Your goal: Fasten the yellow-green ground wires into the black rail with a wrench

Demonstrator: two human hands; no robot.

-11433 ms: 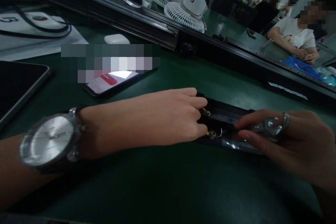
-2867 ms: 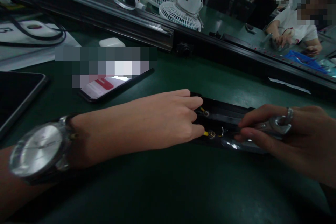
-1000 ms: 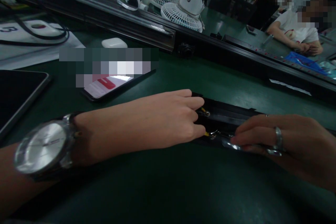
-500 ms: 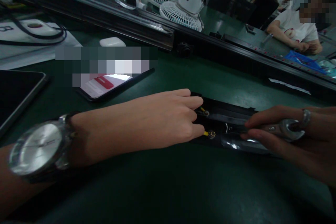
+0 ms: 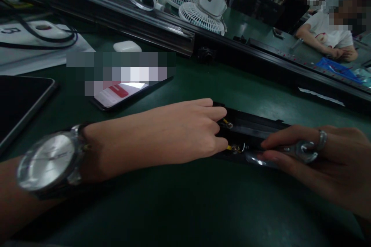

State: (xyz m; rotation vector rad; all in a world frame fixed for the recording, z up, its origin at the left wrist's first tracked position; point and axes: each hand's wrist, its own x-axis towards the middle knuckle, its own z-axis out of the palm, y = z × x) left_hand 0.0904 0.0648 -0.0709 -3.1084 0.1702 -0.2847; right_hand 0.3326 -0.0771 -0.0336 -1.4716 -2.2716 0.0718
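Observation:
Bent over the left end of a long black tray-like part (image 5: 252, 117) is my left hand (image 5: 199, 131), its fingers closed on the part; their tips are hidden. Two yellow-sleeved ring terminals, an upper one (image 5: 229, 124) and a lower one (image 5: 236, 148), stick out past its fingers inside the part. My right hand (image 5: 324, 166) pinches a metal wrench (image 5: 306, 151) between thumb and forefinger. The wrench's open jaw points back toward the palm, while its bright far end is close beside the lower terminal. Whether the two touch I cannot tell.
A lit phone (image 5: 116, 96) and a white earphone case (image 5: 127, 46) lie behind my left arm. At the left edge is a dark tablet-like device (image 5: 23, 104). A black rail (image 5: 139, 31) crosses the table, with white fans (image 5: 210, 5) and a seated person (image 5: 327, 34) beyond.
My right hand has moved left with the wrench, bringing its far end up to the lower ring terminal. My left hand stays on the black part; the view has shifted slightly.

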